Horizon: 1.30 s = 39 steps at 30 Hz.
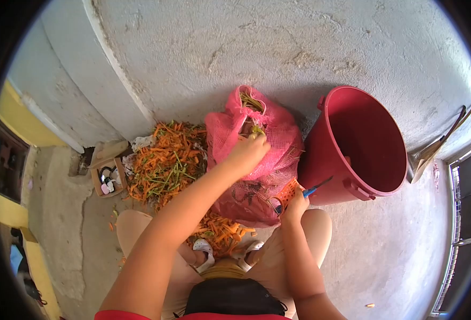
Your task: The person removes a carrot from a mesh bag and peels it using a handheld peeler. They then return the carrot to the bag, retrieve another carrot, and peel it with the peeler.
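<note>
A pink mesh sack [256,160] stands against the wall in front of me, stalks showing at its tied top. My left hand [250,152] reaches to a gap just below the tie. Its fingers are closed there, with a yellow-green bit [257,129] at the tips; what they grip I cannot tell. At the sack's lower right, my right hand [295,205] is wrapped round a blue-handled knife [311,190], the dark blade pointing up and right. Beside that hand an orange holed plastic basket [287,194] leans on the sack, partly hidden.
Orange and green vegetable peelings [166,165] are heaped left of the sack, with more [222,232] between my feet. A large red bin [320,154] stands to the right. Beyond it a dustpan [424,160] leans on the wall. At left sits a small box [107,178] with items inside.
</note>
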{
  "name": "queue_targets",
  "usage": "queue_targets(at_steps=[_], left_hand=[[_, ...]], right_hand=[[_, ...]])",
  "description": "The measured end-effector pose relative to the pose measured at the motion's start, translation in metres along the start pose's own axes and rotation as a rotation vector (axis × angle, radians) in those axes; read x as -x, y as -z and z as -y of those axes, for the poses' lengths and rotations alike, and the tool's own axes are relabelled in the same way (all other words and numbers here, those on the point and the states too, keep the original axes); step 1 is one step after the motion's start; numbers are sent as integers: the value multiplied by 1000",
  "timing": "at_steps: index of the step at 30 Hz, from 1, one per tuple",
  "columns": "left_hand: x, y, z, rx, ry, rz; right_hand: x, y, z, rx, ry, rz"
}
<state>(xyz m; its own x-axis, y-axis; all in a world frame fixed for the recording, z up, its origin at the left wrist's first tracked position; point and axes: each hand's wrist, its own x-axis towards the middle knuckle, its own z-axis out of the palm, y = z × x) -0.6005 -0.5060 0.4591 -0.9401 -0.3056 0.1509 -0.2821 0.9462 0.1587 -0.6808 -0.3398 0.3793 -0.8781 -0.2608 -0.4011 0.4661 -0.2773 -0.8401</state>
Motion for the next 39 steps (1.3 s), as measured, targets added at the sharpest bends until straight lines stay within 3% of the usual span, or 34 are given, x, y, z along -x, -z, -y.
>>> queue_targets(at_steps=[2,5,11,16,19,21,23,25,28,34,39], left_hand=[[-18,-13,16,-60,74,-42],[-36,-31,25,-202,220,238],[-51,-73,19,-177,34,211],[-51,-45,20,124,282,304],[-36,-17,40,182,287,159],[-29,5,62,417,517,43],[-10,48,78,332,488,-52],[4,53,111,556,582,-256],[17,57,131,562,520,-271],[21,78,99,-268,203,-452],[3,81,111,-209,279,-570]], right_hand=[[-7,4,-8,-7,-12,27],[-7,-2,-7,-50,-35,-1],[-2,-9,-1,-82,-96,18],[-9,-4,-5,-101,-56,44],[-4,-8,3,-88,-73,25],[-6,-7,1,-62,-78,24],[-13,-1,-7,-26,-65,42],[-4,-7,0,-60,-75,47],[2,-14,2,-57,-80,51],[-16,-1,-18,12,-44,74],[-13,-4,-15,18,-74,51]])
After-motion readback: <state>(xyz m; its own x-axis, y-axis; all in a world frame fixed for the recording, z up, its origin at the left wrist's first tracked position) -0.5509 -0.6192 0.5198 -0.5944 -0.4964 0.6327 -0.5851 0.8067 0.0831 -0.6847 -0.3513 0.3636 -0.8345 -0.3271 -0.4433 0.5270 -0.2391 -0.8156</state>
